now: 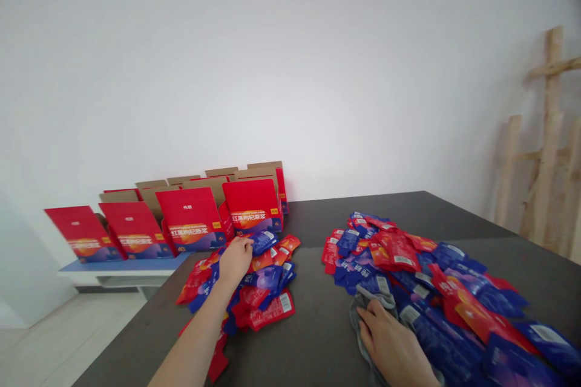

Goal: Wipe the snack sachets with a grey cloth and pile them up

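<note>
Left hand: narrow, fingers bunched against a blue sachet at the far edge of the smaller heap; cannot tell whether they pinch it.
Right hand: fingers loosely curved and lying on a grey cloth; cannot tell whether they grip it.
Grey cloth: crumpled on the tabletop, touching the near-left edge of the larger heap.
Smaller heap: red and blue sachets lie loosely under and beyond the left wrist, on the left of the dark tabletop.
Larger heap: red and blue sachets spread across the right of the tabletop, well apart from the smaller heap.
Behind: open red cartons with tan cardboard flaps stand in a row past the tabletop's far-left corner, some on a low blue-topped white table.
Right background: a rough wooden frame leans near the white wall.
Floor: pale floor shows at lower left.
</note>
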Available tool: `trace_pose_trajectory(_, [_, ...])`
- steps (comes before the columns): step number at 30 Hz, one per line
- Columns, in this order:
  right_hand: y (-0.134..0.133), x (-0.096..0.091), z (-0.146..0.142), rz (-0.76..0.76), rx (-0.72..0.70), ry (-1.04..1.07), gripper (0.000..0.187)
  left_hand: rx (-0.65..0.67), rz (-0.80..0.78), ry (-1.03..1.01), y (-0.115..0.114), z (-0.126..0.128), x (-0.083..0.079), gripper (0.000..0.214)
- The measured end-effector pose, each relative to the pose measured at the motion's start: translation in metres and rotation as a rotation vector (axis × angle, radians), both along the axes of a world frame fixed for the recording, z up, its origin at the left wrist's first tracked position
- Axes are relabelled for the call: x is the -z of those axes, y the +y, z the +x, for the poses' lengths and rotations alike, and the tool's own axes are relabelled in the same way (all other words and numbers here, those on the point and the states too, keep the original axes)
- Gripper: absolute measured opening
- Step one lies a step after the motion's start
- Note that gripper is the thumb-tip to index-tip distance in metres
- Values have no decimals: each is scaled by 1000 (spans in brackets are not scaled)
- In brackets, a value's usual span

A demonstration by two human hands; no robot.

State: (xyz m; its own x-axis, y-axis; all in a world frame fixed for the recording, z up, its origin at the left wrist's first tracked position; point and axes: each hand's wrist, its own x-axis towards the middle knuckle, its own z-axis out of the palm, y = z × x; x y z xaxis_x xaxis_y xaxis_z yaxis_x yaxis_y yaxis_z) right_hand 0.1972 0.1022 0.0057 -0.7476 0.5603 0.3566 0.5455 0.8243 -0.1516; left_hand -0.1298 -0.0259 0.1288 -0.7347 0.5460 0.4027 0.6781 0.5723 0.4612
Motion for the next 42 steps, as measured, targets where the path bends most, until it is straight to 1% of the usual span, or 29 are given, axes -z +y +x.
trace_pose_trajectory(2, [-1, -3, 0, -4, 8, -9, 33, -56, -101, 73, -3, 3, 1, 27])
trace_pose_trajectory(5, [-3, -6, -1, -4, 6, -15, 34, -100, -165, 208, -1, 16, -3, 27])
trace_pose_trajectory(7, [-3, -6, 0, -7, -3, -17, 35, -47, -179, 283, 10, 33, -6, 32])
trace_pose_trajectory(9, [-2, -5, 1, -16, -12, -18, 35, 87, -203, 329, 30, 56, -4, 36])
trace_pose_trajectory(10, [-1, -4, 2, -21, -16, -18, 36, 187, -231, 334, 43, 69, 0, 37])
trace_pose_trajectory(12, [0, -2, 4, -41, -23, -18, 37, 379, -287, 301, 74, 96, 15, 40])
trace_pose_trajectory(14, [2, -2, 5, -69, -33, -18, 37, 541, -338, 226, 104, 121, 35, 54])
trace_pose_trajectory(16, [2, -4, 5, -103, -36, -26, 37, 639, -383, 132, 127, 140, 55, 67])
trace_pose_trajectory(18, [1, -6, 5, -127, -33, -35, 37, 682, -419, 49, 139, 152, 71, 71])
trace_pose_trajectory(20, [-1, -9, 3, -142, -29, -38, 36, 694, -429, 4, 139, 158, 81, 72])
trace_pose_trajectory(23, [-1, -11, 0, -153, -25, -32, 36, 699, -415, 3, 123, 160, 87, 71])
trace_pose_trajectory(28, [-1, -12, -3, -164, -21, -5, 33, 689, -387, -4, 82, 164, 83, 61])
trace_pose_trajectory(31, [-2, -12, -3, -168, -19, 23, 32, 653, -342, 2, 69, 165, 78, 44])
trace_pose_trajectory(32, [-2, -12, -3, -168, -17, 26, 32, 620, -318, 17, 69, 163, 77, 40])
trace_pose_trajectory(33, [-2, -12, -3, -169, -13, 27, 32, 571, -308, 30, 70, 160, 75, 40])
trace_pose_trajectory(35, [-2, -12, -3, -172, -11, 27, 31, 456, -333, 33, 78, 153, 73, 54])
trace_pose_trajectory(37, [-1, -13, -3, -177, -9, 33, 30, 390, -386, 10, 88, 146, 72, 70])
trace_pose_trajectory(38, [-1, -13, -3, -182, -8, 36, 31, 383, -411, -2, 91, 144, 71, 70])
trace_pose_trajectory(40, [0, -13, -3, -192, 3, 41, 31, 404, -434, -9, 93, 141, 70, 60])
trace_pose_trajectory(42, [-1, -14, -3, -201, 13, 40, 32, 407, -450, -10, 89, 142, 68, 64])
